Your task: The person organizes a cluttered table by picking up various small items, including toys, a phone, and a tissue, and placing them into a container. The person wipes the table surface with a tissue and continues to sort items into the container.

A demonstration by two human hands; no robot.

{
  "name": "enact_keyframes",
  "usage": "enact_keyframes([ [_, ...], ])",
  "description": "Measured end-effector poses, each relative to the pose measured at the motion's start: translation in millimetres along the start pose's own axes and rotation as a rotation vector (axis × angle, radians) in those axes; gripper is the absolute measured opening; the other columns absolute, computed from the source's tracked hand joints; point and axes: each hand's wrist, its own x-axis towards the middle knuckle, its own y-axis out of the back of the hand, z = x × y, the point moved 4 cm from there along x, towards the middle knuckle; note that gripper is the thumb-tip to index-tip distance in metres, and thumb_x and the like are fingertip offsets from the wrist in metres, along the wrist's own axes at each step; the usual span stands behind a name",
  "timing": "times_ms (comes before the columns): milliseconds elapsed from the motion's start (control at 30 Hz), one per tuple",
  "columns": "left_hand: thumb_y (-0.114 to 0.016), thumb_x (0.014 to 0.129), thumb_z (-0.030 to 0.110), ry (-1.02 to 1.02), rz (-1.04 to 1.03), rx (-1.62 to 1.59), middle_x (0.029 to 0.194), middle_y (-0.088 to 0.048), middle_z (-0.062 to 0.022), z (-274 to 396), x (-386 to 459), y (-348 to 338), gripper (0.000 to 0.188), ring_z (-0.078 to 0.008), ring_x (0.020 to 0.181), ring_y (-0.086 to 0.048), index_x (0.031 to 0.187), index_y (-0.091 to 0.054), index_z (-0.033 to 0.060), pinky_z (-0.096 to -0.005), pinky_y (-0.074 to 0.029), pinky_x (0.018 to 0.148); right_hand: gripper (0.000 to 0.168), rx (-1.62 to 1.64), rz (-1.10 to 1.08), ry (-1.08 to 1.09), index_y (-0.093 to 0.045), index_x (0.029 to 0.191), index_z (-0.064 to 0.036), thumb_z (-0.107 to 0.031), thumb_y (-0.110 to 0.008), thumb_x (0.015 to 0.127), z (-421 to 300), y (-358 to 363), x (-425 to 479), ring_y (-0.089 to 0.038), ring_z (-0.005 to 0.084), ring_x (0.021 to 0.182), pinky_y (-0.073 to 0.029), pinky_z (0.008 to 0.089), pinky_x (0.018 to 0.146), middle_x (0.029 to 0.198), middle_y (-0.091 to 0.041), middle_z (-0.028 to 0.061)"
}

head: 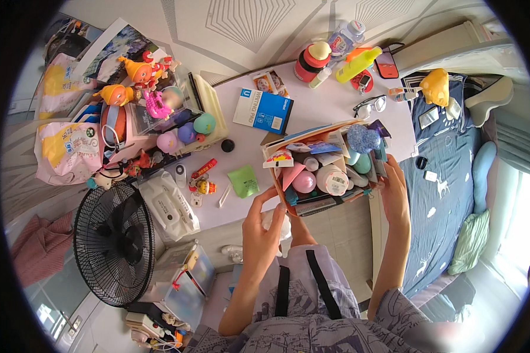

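Observation:
My left hand [265,229] grips the near left corner of an open box [279,187], its thumb up against the rim. The box's right end is held by my right hand [394,189]. The box sits at the front edge of the pale desk, tilted, and is packed full: a pink ball [304,182], a white round container [332,179] with a label, green egg-shaped things [362,163], blue speckled balls [363,138], packets and cards. Behind the box lies a blue and white writing pad [263,110]. Eyeglasses [371,106] rest beyond its right end.
A green packet [243,181], wet wipes [170,205] and a black fan [115,244] are at the left. Toys and a cream basket [214,110] crowd the back left. Bottles [312,61] and a phone [387,65] stand or lie at the back right, beside a bed [446,189].

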Motion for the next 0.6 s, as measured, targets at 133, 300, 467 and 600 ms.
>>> enact_keyframes([
  [133, -0.060, 0.106, 0.015, 0.048, -0.037, -0.087, 0.127, -0.070, -0.0122, -8, 2, 4, 0.030, -0.0152, 0.104, -0.068, 0.133, -0.062, 0.0005, -0.0301, -0.053, 0.087, 0.030, 0.022, -0.027, -0.006, -0.060, 0.129, -0.004, -0.024, -0.046, 0.111, -1, 3, -1, -0.056, 0.0080, 0.088, -0.045, 0.0252, 0.086, 0.103, -0.064, 0.0007],
  [300, -0.059, 0.105, 0.012, -0.031, 0.013, -0.021, 0.124, -0.065, -0.0112, -17, 4, 14, 0.023, -0.0169, 0.113, -0.060, 0.125, -0.063, 0.0018, -0.0321, -0.047, 0.097, 0.032, -0.075, 0.020, -0.003, -0.063, 0.130, -0.006, -0.028, -0.047, 0.112, 3, 8, -1, -0.057, 0.0074, 0.096, -0.044, 0.0245, 0.092, 0.108, -0.064, -0.0002],
  [467, -0.061, 0.099, 0.008, -0.198, 0.106, 0.081, 0.108, -0.056, -0.0056, -3, 5, 44, 0.022, -0.0163, 0.105, -0.052, 0.120, -0.060, 0.0017, -0.0302, -0.040, 0.101, 0.033, -0.164, 0.105, 0.118, -0.066, 0.127, -0.005, -0.028, -0.048, 0.112, -5, 15, -6, -0.062, 0.0122, 0.107, -0.045, 0.0283, 0.100, 0.115, -0.067, 0.0037],
  [600, -0.058, 0.095, 0.000, -0.442, 0.173, 0.089, 0.109, -0.053, -0.0057, 54, -12, 68, 0.025, -0.0160, 0.103, -0.050, 0.120, -0.056, 0.0015, -0.0317, -0.040, 0.101, 0.026, -0.554, 0.425, 0.551, -0.067, 0.124, -0.001, -0.019, -0.054, 0.109, -52, 2, -50, -0.065, 0.0196, 0.112, -0.049, 0.0355, 0.100, 0.121, -0.069, 0.0106],
])
